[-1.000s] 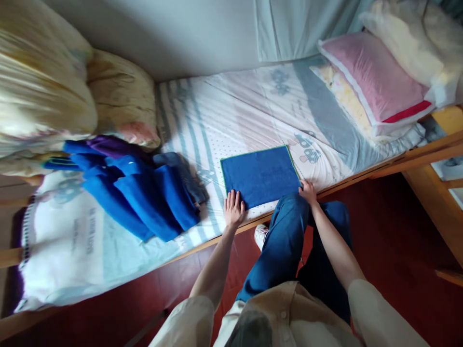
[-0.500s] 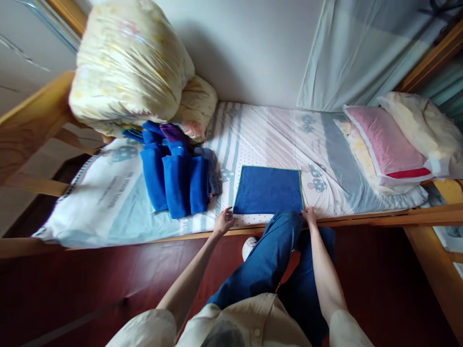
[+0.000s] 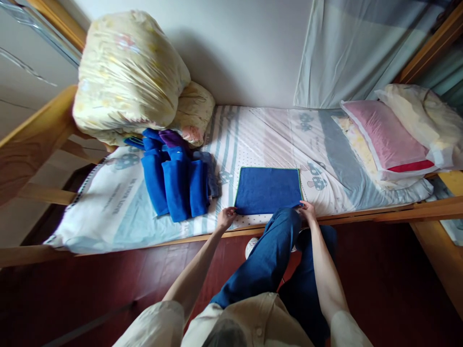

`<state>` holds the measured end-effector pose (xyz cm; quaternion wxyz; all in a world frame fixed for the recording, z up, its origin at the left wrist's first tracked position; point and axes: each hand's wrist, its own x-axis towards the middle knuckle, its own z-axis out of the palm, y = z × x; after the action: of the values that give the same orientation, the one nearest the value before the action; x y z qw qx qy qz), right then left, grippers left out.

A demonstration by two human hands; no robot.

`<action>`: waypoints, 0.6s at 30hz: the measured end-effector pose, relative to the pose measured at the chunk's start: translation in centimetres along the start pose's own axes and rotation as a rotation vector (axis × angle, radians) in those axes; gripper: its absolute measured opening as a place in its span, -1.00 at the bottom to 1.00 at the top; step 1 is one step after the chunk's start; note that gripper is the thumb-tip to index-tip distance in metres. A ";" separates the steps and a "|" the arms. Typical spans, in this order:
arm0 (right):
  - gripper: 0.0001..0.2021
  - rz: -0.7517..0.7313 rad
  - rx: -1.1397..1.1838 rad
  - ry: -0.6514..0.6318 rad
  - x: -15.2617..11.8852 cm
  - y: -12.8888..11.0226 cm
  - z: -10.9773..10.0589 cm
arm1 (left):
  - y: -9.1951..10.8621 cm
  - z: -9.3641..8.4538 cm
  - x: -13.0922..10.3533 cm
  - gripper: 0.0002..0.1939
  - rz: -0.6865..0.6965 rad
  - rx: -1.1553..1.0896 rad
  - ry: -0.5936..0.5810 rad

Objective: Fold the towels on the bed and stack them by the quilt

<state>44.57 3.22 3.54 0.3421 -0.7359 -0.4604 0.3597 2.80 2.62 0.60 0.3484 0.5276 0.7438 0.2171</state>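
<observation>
A dark blue cloth [image 3: 268, 189] with a green edge lies spread out on the bed sheet [image 3: 267, 130]. My left hand [image 3: 227, 218] pinches its near left corner. At the near right corner, my right hand [image 3: 307, 212] has its fingers closed on the cloth, and that corner is slightly raised. To the left, several rolled bright blue cloths [image 3: 176, 185] lie side by side, with a purple cloth [image 3: 172, 138] behind them.
A large yellow quilt bundle [image 3: 128, 72] stands at the back left. On the right lie a pink pillow [image 3: 387, 135] and a bagged bundle [image 3: 427, 115]. The wooden bed rail [image 3: 390, 217] runs along the near edge, with my knee against it.
Both hands have closed on the near corners of the dark blue cloth. The near right corner has lifted and shifted slightly inward. The view has shifted a little.
</observation>
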 end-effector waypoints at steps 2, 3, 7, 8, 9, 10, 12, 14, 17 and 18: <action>-0.66 0.048 -0.023 -0.020 0.1 -0.2 0.0 | 0.1 -0.3 0.4 -0.73 0.004 0.003 0.011; -0.66 0.064 -0.043 -0.020 0.2 -0.3 0.0 | 0.1 -0.4 0.7 -0.74 0.001 0.004 0.020; -0.73 0.063 -0.111 0.037 0.5 -0.3 0.3 | 0.4 -0.6 1.9 -0.75 -0.022 -0.054 0.108; -0.72 0.054 -0.122 0.059 0.6 -0.3 0.4 | 0.5 -0.6 2.2 -0.72 -0.023 -0.096 0.128; -0.72 0.043 -0.129 0.086 0.7 -0.3 0.5 | 0.7 -0.5 2.5 -0.68 -0.023 -0.147 0.138; -0.71 0.027 -0.129 0.117 0.9 -0.2 0.5 | 0.8 -0.3 2.7 -0.63 -0.020 -0.206 0.134; -0.69 -0.011 -0.094 0.172 1.3 -0.2 0.8 | 1.2 0.1 3.0 -0.51 -0.017 -0.337 0.096; -0.66 -0.030 -0.010 0.187 1.7 -0.2 1.2 | 1.5 0.5 3.3 -0.41 -0.019 -0.462 0.047; -0.61 0.006 0.118 0.141 2.2 -0.3 1.8 | 1.8 0.7 3.6 -0.37 -0.040 -0.529 0.028; -0.60 0.028 0.138 0.131 2.3 -0.3 1.9 | 1.8 0.5 3.7 -0.40 -0.053 -0.498 0.038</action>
<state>43.60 5.80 2.32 0.4166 -0.7388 -0.4009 0.3463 3.61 6.71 0.41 0.4591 0.4015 0.6874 0.3943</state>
